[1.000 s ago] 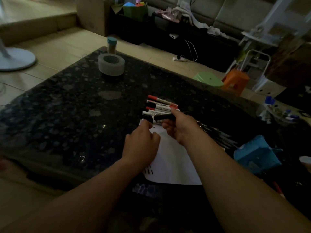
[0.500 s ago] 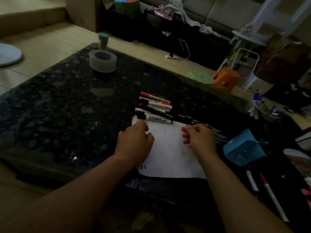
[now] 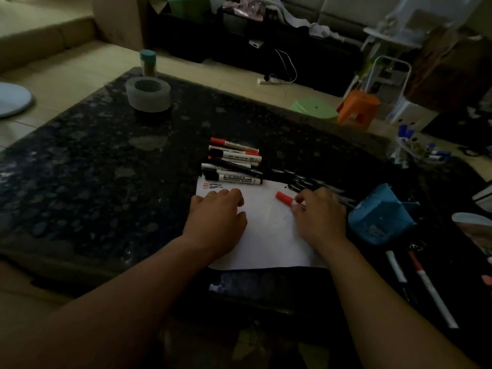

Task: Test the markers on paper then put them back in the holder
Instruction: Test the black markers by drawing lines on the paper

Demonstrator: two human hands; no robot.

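Two bare hands work over white paper (image 3: 269,230) on a dark speckled surface (image 3: 106,169). The left hand (image 3: 217,217) lies relaxed on the paper, pinning it. The right hand (image 3: 319,214) pinches a red-capped marker (image 3: 284,198), cap pointing toward the left hand; its barrel is hard to make out in the dim light. More markers (image 3: 234,166) lie just beyond the left hand; a blue holder (image 3: 380,217) sits just right of the right hand. The marker looks light, stiff, smooth, likely to roll: best gripped mid-barrel.

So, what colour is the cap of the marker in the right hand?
Red; the cap shows best in the head view.
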